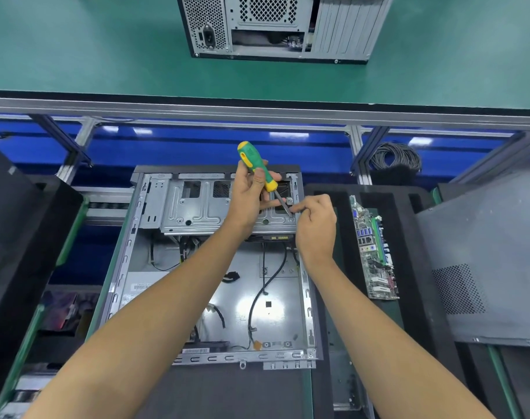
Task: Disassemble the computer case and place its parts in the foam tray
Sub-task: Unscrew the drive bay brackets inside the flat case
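Head view: step in hand is judged to be unscrewing the drive cage (203, 207) at the far end of the open computer case (215, 285); the left hand (248, 192) has its grip wrapped round the handle of one green-and-yellow screwdriver (257, 167), shaft slanting down and to the right of that grip; the right hand (315, 225) has a narrow grip, fingertips pinched at the screwdriver tip, seemingly on a screw too small to confirm; the tip meets the cage's right edge, just beyond the right grip; next move likely calls for keeping the tip seated while turning, then lifting the freed screw clear; count: one opened case under both grips, one motherboard (375, 252) standing in the foam tray (415, 237) to the right of the right grip, one grey side panel (484, 267) further right, one second case (282, 25) on the green table (76, 55) well beyond the grips, one cable coil (397, 155) beyond right
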The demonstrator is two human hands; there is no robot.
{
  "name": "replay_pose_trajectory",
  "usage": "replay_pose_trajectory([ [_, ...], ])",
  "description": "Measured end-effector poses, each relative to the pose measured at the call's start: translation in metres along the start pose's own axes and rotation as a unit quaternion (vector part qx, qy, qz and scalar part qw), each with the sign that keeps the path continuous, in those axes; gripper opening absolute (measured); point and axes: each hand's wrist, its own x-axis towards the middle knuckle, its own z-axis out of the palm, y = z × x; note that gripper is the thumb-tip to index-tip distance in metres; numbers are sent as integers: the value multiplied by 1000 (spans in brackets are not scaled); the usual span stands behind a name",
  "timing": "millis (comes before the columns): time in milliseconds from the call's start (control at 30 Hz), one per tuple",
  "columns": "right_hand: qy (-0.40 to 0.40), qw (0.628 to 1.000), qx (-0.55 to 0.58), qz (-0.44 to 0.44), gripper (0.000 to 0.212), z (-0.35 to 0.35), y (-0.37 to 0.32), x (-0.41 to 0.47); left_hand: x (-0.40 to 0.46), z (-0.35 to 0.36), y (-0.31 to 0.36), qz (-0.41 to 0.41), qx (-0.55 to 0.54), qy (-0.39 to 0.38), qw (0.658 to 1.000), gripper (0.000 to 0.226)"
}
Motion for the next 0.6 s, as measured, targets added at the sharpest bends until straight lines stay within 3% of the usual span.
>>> replay_pose_trajectory([
  [133, -1, 1000, 2, 11, 35, 0, 0, 0, 1, -1, -1, 9, -1, -7, 1000, 21],
  [433, -1, 1000, 2, 4, 35, 1, 2, 0, 3, -5, -6, 12, -20, -28, 999, 37],
  [600, -1, 1000, -12, -4, 34, 1, 1, 0, 5, -5, -9, 4, -8, -43, 999, 31],
])
